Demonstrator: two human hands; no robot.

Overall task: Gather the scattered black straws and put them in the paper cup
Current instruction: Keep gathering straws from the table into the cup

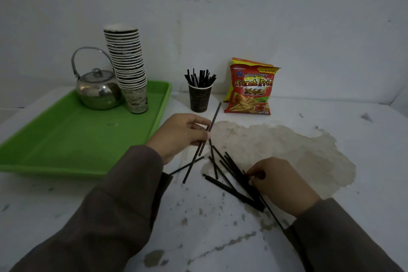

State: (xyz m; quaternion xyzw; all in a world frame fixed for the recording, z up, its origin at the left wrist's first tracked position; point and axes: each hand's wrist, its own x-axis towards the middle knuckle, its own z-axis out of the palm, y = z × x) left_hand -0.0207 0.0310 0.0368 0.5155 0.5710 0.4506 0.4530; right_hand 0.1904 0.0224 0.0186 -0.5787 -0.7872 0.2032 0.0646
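From the head view, the left hand (180,133) is raised a little over the white table (364,139), its fingers and thumb pinching two black straws (204,141) that slant from upper right to lower left; how far their lower ends stand off the table is hard to judge. The right hand (279,181) lies lower and nearer the camera, fingers curled down onto the scattered straws (227,174); the fingertips are tucked under the hand, so whether they pinch a straw or only press on the heap I cannot tell. The heap is a crossed tangle and the count is unclear; one long straw runs under the right wrist and is lost behind the sleeve (340,236).

Behind the hands stands the dark paper cup (199,99), upright, already bristling with straws (200,78); the lettering near its base is too small to read surely. To its right leans a red snack bag (250,91), its printed title cut off at the edge. To the left, a green tray (66,139) carries a steel kettle (98,90) and a tall stack of cups (129,66) that hides part of the kettle; a brownish patch (287,150) stains the table.
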